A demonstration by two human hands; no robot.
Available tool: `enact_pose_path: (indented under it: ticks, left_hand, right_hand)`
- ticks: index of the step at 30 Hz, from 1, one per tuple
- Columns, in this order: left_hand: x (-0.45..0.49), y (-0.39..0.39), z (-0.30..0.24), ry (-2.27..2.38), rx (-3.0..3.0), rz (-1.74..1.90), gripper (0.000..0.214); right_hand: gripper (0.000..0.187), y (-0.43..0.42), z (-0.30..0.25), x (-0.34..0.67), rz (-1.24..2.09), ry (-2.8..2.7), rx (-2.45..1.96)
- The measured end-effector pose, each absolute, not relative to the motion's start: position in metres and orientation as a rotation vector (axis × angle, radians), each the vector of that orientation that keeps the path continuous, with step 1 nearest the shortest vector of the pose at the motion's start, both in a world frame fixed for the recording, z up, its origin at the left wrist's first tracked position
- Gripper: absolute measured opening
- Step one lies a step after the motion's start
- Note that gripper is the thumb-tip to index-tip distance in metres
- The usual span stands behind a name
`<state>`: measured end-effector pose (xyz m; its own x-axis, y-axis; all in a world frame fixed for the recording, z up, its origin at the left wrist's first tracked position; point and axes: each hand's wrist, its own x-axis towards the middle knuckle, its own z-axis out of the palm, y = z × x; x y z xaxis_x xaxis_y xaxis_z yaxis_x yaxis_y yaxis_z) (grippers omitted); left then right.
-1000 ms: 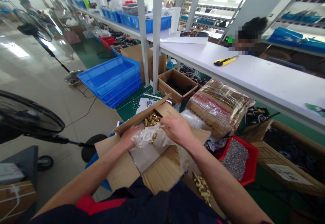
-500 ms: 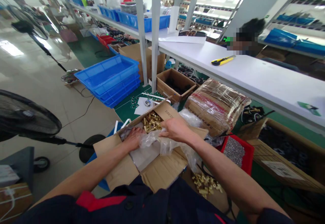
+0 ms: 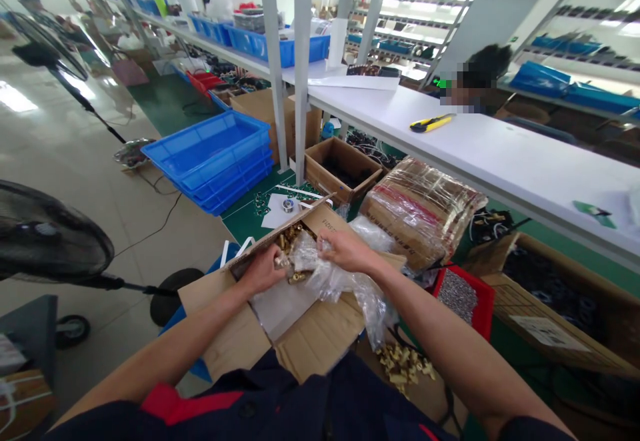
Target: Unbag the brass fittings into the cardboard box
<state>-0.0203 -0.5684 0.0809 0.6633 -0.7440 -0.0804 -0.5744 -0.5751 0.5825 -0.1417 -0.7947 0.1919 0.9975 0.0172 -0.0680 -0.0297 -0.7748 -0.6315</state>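
An open cardboard box (image 3: 310, 331) rests in front of me with brass fittings (image 3: 291, 238) and a clear plastic bag (image 3: 340, 281) inside. My left hand (image 3: 263, 269) is closed on the bag's edge by the brass fittings at the box's left side. My right hand (image 3: 345, 250) pinches the bag's other side, pulling the plastic apart over the fittings. A loose pile of brass fittings (image 3: 403, 364) lies below my right forearm.
Stacked blue bins (image 3: 215, 154) stand on the floor at left, a black fan (image 3: 50, 234) nearer. A taped carton (image 3: 423, 207), a red tray of small parts (image 3: 463, 294) and open boxes lie right. A white bench (image 3: 500, 151) carries a yellow knife (image 3: 431, 122); a person sits behind it.
Both hands have moved a little deeper into the box and drawn the plastic bag further over the brass fittings. The view has shifted slightly.
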Motion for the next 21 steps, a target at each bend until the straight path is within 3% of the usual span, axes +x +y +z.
enact_pose_path:
  ticks: [3,13,19,21]
  left_hand:
    - [-0.014,-0.570,0.087,-0.869,2.308,-0.469,0.023]
    - [-0.052,-0.583,0.153,-1.111,1.855,-0.573,0.041]
    - [-0.050,-0.589,0.137,-1.102,1.941,-0.457,0.014]
    - [-0.046,-0.588,0.135,-1.135,1.930,-0.435,0.016]
  right_hand:
    - [0.016,-0.797,0.183,-0.139,0.042,0.116,-2.150]
    - [0.038,-0.764,0.147,-0.129,-0.119,0.701,-1.184]
    - [0.042,-0.750,0.135,-0.138,-0.107,0.671,-1.034]
    - [0.043,-0.749,0.132,-0.142,-0.108,0.682,-1.042]
